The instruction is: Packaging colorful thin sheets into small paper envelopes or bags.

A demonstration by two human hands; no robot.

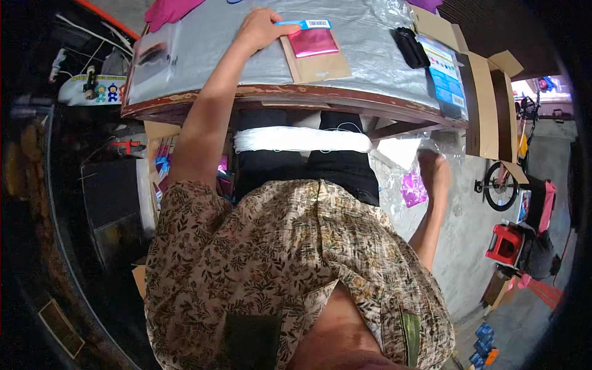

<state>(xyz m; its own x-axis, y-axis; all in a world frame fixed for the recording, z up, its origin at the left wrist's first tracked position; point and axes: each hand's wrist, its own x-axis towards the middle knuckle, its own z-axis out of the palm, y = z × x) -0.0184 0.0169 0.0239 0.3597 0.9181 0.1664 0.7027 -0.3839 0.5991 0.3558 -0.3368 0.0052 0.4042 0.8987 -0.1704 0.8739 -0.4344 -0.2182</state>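
My left hand (260, 31) rests on the table at the far side, its thumb pressed on the blue header card of a small packet (313, 43) with a shiny pink front. Under that packet lies a flat brown cardboard piece (320, 69). Below the table's right front corner, my right hand (435, 169) is closed, with clear plastic film (449, 147) at its fingers; part of the fingers is hard to make out. A bundle of white cord (302, 140) lies across my lap.
The table (216, 37) has a grey plastic cover and a worn wooden edge. At its right stand a black pouch (412, 48), a blue-and-white package (445, 74) and open cardboard boxes (484, 105). A purple packet (414, 188) lies below. A wheel (501, 186) stands farther right.
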